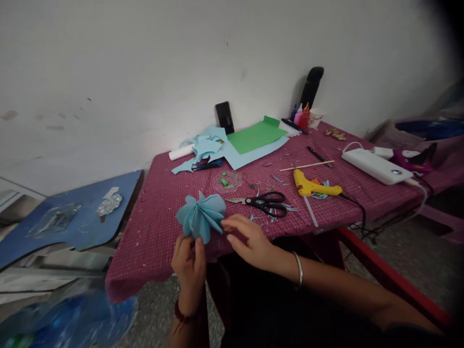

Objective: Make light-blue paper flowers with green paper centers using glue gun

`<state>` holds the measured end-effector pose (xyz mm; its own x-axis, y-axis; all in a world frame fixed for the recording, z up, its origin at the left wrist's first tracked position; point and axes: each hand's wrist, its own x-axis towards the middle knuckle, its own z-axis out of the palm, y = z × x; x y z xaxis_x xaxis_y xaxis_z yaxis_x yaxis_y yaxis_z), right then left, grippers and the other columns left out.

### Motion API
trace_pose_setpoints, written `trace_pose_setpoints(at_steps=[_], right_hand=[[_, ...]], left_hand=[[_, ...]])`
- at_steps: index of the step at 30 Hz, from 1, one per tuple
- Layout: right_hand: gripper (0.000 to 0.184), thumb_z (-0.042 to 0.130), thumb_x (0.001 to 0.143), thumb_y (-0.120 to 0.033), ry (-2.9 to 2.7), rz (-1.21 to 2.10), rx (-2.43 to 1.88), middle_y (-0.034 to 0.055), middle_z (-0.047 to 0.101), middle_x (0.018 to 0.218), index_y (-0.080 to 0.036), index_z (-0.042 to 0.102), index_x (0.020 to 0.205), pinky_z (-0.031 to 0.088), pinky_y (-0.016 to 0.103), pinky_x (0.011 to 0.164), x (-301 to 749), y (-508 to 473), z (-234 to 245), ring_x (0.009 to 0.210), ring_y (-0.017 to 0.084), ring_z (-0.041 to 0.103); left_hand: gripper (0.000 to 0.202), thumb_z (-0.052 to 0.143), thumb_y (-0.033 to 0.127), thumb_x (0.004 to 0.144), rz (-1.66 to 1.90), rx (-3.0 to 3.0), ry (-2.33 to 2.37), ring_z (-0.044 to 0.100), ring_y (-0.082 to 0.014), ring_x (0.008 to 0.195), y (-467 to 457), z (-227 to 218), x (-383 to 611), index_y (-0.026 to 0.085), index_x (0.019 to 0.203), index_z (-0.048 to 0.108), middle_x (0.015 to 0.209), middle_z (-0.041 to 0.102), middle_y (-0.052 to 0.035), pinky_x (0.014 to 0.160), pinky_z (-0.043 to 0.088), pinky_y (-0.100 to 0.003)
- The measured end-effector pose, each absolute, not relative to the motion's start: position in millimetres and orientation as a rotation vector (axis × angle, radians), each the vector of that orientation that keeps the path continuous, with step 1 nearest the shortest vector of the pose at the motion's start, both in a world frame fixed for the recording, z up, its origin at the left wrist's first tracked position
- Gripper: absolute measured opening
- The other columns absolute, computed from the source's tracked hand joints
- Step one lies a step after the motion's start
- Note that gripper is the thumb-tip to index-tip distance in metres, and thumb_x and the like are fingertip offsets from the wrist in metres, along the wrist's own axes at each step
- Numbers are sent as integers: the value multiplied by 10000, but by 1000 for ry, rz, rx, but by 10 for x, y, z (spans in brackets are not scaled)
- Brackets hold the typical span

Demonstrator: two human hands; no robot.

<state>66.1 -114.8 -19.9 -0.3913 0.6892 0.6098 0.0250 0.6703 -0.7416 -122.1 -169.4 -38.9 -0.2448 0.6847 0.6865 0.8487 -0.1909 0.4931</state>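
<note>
A light-blue folded paper flower (201,213) with fanned petals is at the front edge of the table. My left hand (189,258) pinches its lower petals between thumb and fingers. At the flower's right side is my right hand (248,239), thumb and fingers apart, fingertips close to a petal; whether they touch it I cannot tell. Black-handled scissors (259,201) lie just beyond my right hand, blades pointing at the flower. Behind them a small clear plastic piece (228,181) carries green paper scraps.
A yellow glue gun (313,184) with a trailing cord lies to the right, near a white power bank (377,166). Green paper (255,137) and blue paper offcuts (206,145) lie at the back. A phone (224,117) leans on the wall; small paint bottles (303,116) stand farther right.
</note>
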Motion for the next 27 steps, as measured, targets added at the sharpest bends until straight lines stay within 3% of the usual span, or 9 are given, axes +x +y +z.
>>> trace_pose_setpoints(at_steps=[4, 8, 10, 16, 19, 23, 27], right_hand=[[380, 539, 895, -137, -2017, 802, -618, 133, 629, 1217, -153, 540, 1274, 486, 396, 977, 535, -1096, -246, 1125, 216, 588], [197, 480, 947, -144, -2073, 729, -608, 109, 683, 1074, -144, 658, 1030, 522, 357, 922, 421, -1020, -305, 1027, 195, 631], [185, 486, 949, -155, -2085, 655, -579, 119, 672, 1112, -137, 667, 985, 514, 364, 946, 409, -1007, -311, 1060, 199, 620], [162, 547, 893, -129, -2147, 563, -566, 123, 650, 1170, -140, 663, 1005, 500, 374, 965, 475, -1067, -295, 1108, 215, 593], [198, 597, 839, -140, -2157, 580, -552, 116, 639, 1202, -146, 665, 1025, 493, 369, 965, 499, -1098, -268, 1113, 223, 587], [291, 628, 789, -180, -2181, 626, -539, 115, 627, 1231, -154, 662, 1076, 490, 378, 960, 504, -1139, -233, 1116, 235, 585], [245, 587, 796, -157, -2193, 636, -557, 116, 627, 1242, -151, 668, 1027, 490, 378, 950, 499, -1178, -243, 1109, 231, 591]], left_hand=[[245, 524, 170, 911, -1376, -1833, -1861, 507, -135, 682, -1696, -380, -1215, 190, 669, 496, 701, 516, 3, 636, 397, -258], [250, 519, 153, 903, -1302, -1827, -1820, 501, -131, 645, -1707, -370, -1209, 195, 658, 489, 668, 496, 10, 621, 410, -254], [225, 527, 144, 892, -1270, -1843, -1770, 528, -134, 657, -1713, -368, -1201, 194, 674, 511, 693, 535, -2, 624, 432, -254], [57, 551, 172, 876, -1281, -1950, -1646, 615, -171, 797, -1730, -344, -1181, 185, 885, 606, 879, 631, -56, 705, 513, -281], [130, 594, 272, 860, -1287, -2016, -1616, 621, -194, 828, -1737, -317, -1177, 178, 948, 613, 901, 628, -68, 711, 529, -296], [165, 641, 343, 827, -1298, -2002, -1600, 611, -193, 757, -1739, -300, -1150, 189, 838, 583, 820, 610, -58, 637, 525, -289], [294, 692, 258, 786, -1346, -1905, -1646, 552, -131, 571, -1750, -350, -1095, 221, 654, 431, 623, 506, 21, 502, 464, -226]])
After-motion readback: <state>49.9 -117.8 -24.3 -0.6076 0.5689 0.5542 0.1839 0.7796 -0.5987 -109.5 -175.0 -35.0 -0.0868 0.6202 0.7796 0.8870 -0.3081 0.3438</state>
